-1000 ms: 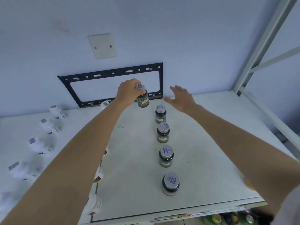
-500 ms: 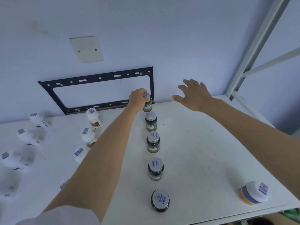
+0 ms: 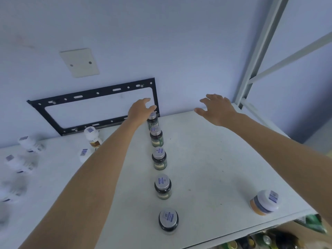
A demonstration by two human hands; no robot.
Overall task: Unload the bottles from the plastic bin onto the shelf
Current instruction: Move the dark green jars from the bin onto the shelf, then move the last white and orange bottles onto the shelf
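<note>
A row of several dark green bottles with silver caps runs front to back down the middle of the white shelf (image 3: 206,159). The backmost bottle (image 3: 153,123) stands upright against the wall. My left hand (image 3: 140,111) hovers just over its cap with fingers spread, not gripping it. Further right, my right hand (image 3: 218,109) is open above the shelf's back edge and holds nothing. The nearest bottle of the row (image 3: 168,220) stands by the front edge. More bottles (image 3: 265,239) show below the shelf's front edge at bottom right.
White bottles (image 3: 92,136) stand left of my left arm, with blurred ones (image 3: 29,143) further left. A white and orange jar (image 3: 265,202) sits at the front right. A black bracket (image 3: 53,103) is on the wall. The shelf's metal post (image 3: 258,51) rises at right.
My left hand set the green bottle down at the back of the row and opened its fingers. My right hand stayed open and drifted right.
</note>
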